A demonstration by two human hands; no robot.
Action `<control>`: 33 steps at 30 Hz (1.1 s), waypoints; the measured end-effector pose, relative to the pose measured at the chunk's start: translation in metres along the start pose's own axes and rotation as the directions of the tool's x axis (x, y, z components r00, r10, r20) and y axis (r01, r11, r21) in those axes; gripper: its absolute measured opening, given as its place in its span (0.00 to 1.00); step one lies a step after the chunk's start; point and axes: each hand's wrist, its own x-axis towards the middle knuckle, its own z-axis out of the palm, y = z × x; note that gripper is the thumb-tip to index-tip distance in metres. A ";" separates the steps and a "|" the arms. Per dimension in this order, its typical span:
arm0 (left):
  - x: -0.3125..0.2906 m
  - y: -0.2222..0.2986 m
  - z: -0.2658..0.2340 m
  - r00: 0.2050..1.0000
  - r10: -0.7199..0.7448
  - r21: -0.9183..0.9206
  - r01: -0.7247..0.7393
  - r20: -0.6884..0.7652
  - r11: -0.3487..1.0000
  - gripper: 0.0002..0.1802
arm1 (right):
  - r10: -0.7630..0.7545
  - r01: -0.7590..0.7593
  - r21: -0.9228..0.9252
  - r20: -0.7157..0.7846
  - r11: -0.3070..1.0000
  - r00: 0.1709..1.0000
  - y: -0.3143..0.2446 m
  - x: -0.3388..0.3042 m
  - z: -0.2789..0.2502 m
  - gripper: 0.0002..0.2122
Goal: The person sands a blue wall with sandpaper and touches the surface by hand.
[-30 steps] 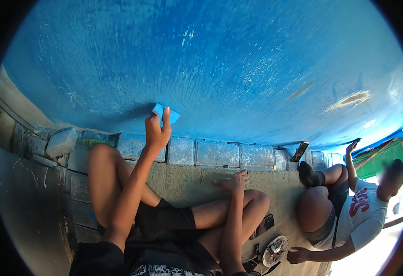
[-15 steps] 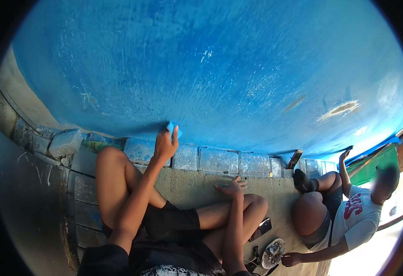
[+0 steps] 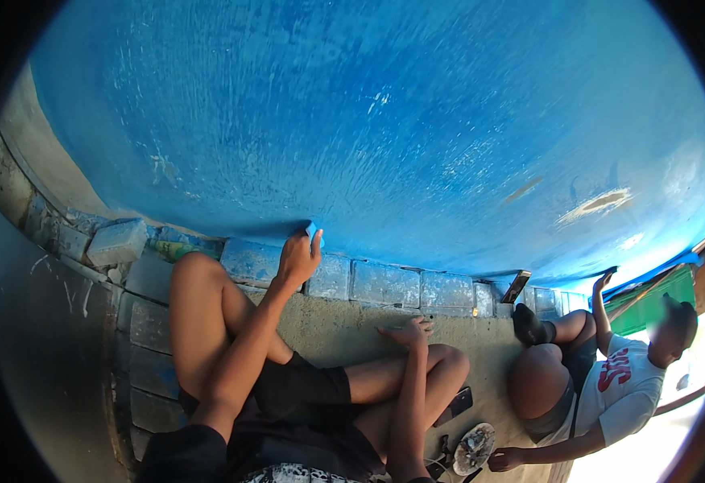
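Note:
My left hand [image 3: 298, 259] is closed on a small blue pad [image 3: 315, 233], pressing it to the bottom of a blue painted wall [image 3: 368, 153]. Whether the pad is folded sandpaper or a sponge I cannot make out. White scuffs and streaks mark the paint above it. My right hand [image 3: 410, 331] has its fingers spread and holds nothing. It hangs beside my bent right knee, over the greyish floor.
Grey paving blocks [image 3: 384, 283] run along the wall's foot, with a loose block [image 3: 117, 241] at the left. A phone [image 3: 516, 286] leans near the wall. A person [image 3: 626, 386] sits at the right, one hand at the wall, the other beside a cluttered dish [image 3: 475, 448].
My left hand and the blue pad have slid slightly down and to the right. The view has shifted a little. My right hand stays beside the knee.

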 end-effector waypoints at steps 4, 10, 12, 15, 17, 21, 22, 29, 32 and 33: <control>0.036 0.067 -0.006 0.991 0.051 -0.162 -0.071 -0.127 0.984 0.20 | 0.052 -0.051 0.018 -0.019 0.999 0.998 0.025 0.006 -0.013 0.66; 0.016 0.041 -0.001 0.996 -0.088 -0.098 0.086 -0.015 0.991 0.20 | 0.058 -0.056 -0.031 0.076 0.998 0.995 0.005 0.008 -0.020 0.70; -0.001 0.016 0.010 0.992 -0.111 -0.024 0.112 0.054 0.993 0.19 | 0.082 -0.079 -0.036 0.075 0.996 0.994 0.011 0.010 -0.019 0.70; -0.003 0.022 0.010 0.978 -0.118 0.056 0.110 0.170 0.992 0.18 | 0.068 -0.066 -0.023 0.098 0.998 0.993 0.006 0.008 -0.007 0.69; 0.025 0.062 0.006 0.998 0.048 -0.120 -0.054 -0.052 0.991 0.15 | 0.111 -0.110 -0.008 0.073 0.994 0.991 0.028 0.008 -0.014 0.69; 0.019 0.052 0.012 0.998 0.023 -0.145 -0.032 -0.061 0.989 0.16 | 0.127 -0.127 -0.012 0.077 0.992 0.989 0.021 0.010 -0.023 0.69; 0.005 0.026 0.004 0.998 -0.008 -0.093 0.013 0.055 0.996 0.16 | 0.097 -0.096 -0.019 0.103 0.995 0.990 -0.002 0.013 -0.017 0.69; 0.043 0.077 -0.008 0.998 -0.060 -0.144 0.056 -0.028 0.988 0.19 | 0.109 -0.107 -0.018 0.116 0.994 0.987 0.035 0.014 -0.019 0.68; 0.018 0.035 0.003 0.999 -0.027 -0.072 0.025 -0.027 0.997 0.17 | 0.108 -0.116 0.089 0.093 0.989 0.990 0.015 0.012 -0.028 0.68; 0.007 0.016 0.004 0.996 0.077 -0.030 -0.079 -0.053 0.996 0.16 | 0.111 -0.119 0.062 0.112 0.991 0.987 0.004 0.017 -0.020 0.68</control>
